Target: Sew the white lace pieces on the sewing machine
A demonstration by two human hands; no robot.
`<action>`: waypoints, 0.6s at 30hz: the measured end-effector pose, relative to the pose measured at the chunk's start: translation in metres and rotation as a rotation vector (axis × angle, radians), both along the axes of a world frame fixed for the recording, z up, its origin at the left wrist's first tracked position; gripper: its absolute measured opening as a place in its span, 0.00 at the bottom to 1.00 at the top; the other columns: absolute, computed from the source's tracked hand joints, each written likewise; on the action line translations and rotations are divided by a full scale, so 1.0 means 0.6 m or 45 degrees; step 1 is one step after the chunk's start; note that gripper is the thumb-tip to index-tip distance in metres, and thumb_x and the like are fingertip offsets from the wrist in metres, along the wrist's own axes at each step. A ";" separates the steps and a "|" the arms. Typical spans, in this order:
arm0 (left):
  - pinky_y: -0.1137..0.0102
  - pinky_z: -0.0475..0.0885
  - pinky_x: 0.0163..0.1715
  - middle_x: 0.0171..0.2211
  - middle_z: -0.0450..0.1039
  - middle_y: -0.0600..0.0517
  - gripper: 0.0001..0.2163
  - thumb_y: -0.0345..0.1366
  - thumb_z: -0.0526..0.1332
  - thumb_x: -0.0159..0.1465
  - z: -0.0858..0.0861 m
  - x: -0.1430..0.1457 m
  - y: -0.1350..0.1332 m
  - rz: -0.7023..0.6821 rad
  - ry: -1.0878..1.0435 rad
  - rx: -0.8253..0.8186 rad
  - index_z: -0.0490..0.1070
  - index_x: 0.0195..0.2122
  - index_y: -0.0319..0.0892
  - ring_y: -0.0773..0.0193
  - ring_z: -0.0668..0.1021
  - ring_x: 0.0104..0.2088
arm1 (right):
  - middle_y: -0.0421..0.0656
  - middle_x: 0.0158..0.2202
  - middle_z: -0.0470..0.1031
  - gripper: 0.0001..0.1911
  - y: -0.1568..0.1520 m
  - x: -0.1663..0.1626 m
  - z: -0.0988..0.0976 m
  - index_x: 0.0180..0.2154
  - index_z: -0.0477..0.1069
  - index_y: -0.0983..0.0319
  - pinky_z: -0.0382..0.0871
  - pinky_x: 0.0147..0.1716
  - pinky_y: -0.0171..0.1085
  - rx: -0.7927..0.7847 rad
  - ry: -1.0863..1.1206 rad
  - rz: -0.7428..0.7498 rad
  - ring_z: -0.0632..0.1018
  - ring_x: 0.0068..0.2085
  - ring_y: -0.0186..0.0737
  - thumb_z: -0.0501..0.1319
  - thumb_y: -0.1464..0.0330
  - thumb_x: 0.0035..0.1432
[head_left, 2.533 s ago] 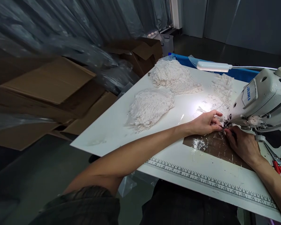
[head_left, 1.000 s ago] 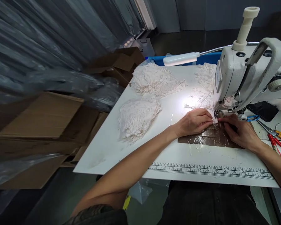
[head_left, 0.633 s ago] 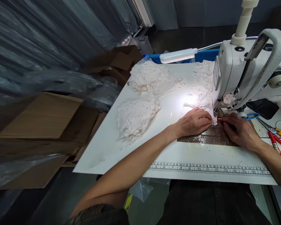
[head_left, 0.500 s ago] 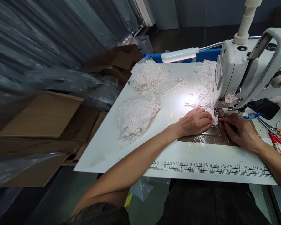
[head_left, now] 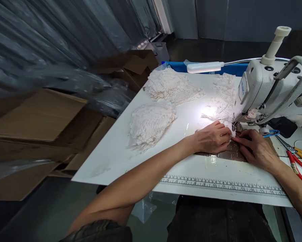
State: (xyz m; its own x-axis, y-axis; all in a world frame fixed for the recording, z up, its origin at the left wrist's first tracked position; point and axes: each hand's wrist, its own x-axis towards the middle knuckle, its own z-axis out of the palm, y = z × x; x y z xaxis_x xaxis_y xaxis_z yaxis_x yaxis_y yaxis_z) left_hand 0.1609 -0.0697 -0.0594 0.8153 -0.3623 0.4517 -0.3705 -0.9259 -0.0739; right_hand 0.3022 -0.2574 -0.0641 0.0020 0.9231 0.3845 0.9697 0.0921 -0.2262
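My left hand [head_left: 211,137] lies on the table with its fingers curled, pressing a small white lace piece [head_left: 229,131] at the needle of the white sewing machine [head_left: 269,90]. My right hand [head_left: 255,149] meets it from the right, fingertips pinched on the same lace just in front of the presser foot [head_left: 236,127]. Both hands rest over a brown taped patch [head_left: 231,154] on the white table [head_left: 120,148]. More lace [head_left: 223,101] trails away behind the needle under the lamp's glare.
Two heaps of white lace pieces [head_left: 151,124] [head_left: 172,87] sit left of my hands. A printed ruler [head_left: 224,186] runs along the front edge. Red-handled scissors [head_left: 299,164] and blue snips [head_left: 270,133] lie at right. Cardboard boxes [head_left: 40,117] and plastic sheeting fill the left.
The view swung toward the machine, then tilted slightly down. My hands have stayed at the needle holding the lace, fingers drawing a little closer together.
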 end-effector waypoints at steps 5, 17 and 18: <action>0.64 0.66 0.38 0.41 0.78 0.49 0.13 0.37 0.52 0.68 0.007 -0.002 -0.002 0.039 0.095 0.016 0.75 0.36 0.39 0.63 0.74 0.33 | 0.52 0.42 0.71 0.18 0.003 -0.005 0.000 0.50 0.76 0.60 0.74 0.38 0.48 0.004 -0.003 -0.021 0.74 0.42 0.47 0.52 0.69 0.65; 0.58 0.65 0.48 0.46 0.75 0.47 0.13 0.40 0.53 0.67 0.014 -0.005 0.008 0.073 0.186 -0.001 0.74 0.40 0.39 0.60 0.74 0.37 | 0.52 0.40 0.70 0.19 0.015 -0.017 0.006 0.50 0.74 0.61 0.72 0.29 0.40 -0.046 -0.153 -0.167 0.73 0.35 0.44 0.49 0.68 0.65; 0.58 0.65 0.48 0.46 0.75 0.46 0.14 0.41 0.53 0.67 0.014 -0.005 0.009 0.073 0.192 -0.009 0.74 0.41 0.39 0.59 0.74 0.38 | 0.52 0.39 0.70 0.19 0.017 -0.018 0.005 0.49 0.74 0.61 0.71 0.27 0.39 -0.036 -0.163 -0.182 0.73 0.35 0.44 0.49 0.67 0.65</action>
State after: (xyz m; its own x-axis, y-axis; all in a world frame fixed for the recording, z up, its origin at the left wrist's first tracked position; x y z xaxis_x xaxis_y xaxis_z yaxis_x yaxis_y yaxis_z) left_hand 0.1578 -0.0642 -0.0508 0.8934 -0.3105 0.3246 -0.3233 -0.9462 -0.0150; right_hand 0.2914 -0.2475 -0.0613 0.0865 0.9273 0.3641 0.9935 -0.0530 -0.1008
